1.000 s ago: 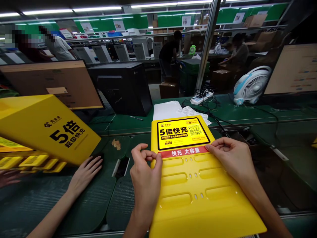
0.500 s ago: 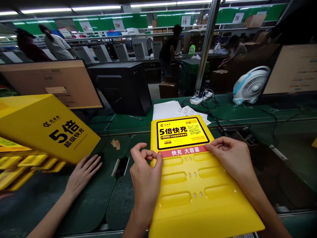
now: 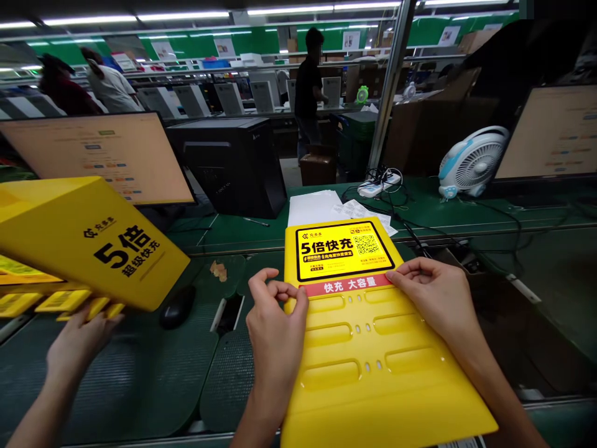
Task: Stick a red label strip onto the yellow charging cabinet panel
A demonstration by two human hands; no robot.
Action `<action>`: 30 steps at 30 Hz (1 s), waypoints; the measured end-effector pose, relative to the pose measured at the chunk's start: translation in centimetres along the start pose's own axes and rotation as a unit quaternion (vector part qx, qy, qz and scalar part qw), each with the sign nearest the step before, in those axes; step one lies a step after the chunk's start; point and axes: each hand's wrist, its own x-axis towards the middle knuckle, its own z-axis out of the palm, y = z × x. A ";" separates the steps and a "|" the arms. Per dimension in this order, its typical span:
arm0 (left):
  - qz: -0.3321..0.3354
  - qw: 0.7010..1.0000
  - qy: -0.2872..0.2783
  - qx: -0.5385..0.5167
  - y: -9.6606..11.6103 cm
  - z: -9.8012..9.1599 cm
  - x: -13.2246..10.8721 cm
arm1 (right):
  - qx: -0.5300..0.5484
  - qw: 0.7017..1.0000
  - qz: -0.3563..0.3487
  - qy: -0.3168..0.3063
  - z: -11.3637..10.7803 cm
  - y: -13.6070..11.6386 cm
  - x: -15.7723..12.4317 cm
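Observation:
A yellow plastic panel (image 3: 368, 398) with moulded slots lies in front of me, bearing a black-framed label with a QR code (image 3: 366, 244) at its far end. Just below that label a red strip sticker (image 3: 349, 285) with white lettering runs across the panel. My left hand (image 3: 277, 330) is closed in a pinch at the strip's left end. At the right end, my right hand (image 3: 433, 295) pinches the strip between thumb and forefinger. Whether the strip is fully pressed down cannot be told.
On the left, a co-worker's hand (image 3: 79, 348) touches yellow slabs (image 3: 65, 302) in a yellow cabinet (image 3: 125, 249). A black mouse (image 3: 177, 308) lies beside it. Behind stand a monitor (image 3: 97, 155), a black computer case (image 3: 228, 165), papers (image 3: 314, 208), a power strip (image 3: 377, 185) and a fan (image 3: 473, 162).
My hands and the strip have barely moved. The co-worker's hand has left the mouse and gone left to the yellow slabs. A person in the background now stands more upright.

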 end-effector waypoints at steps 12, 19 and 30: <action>-0.003 1.000 -0.005 0.000 0.3 0.0 0.2 | -0.022 1.000 -0.020 0.000 0.0 0.2 0.0; -0.008 1.000 -0.018 -0.013 0.2 -0.2 0.3 | -0.024 0.999 -0.026 0.002 0.0 0.0 0.1; -0.008 0.999 -0.031 -0.033 -0.4 0.0 0.6 | -0.064 0.997 -0.040 -0.001 0.2 0.3 0.3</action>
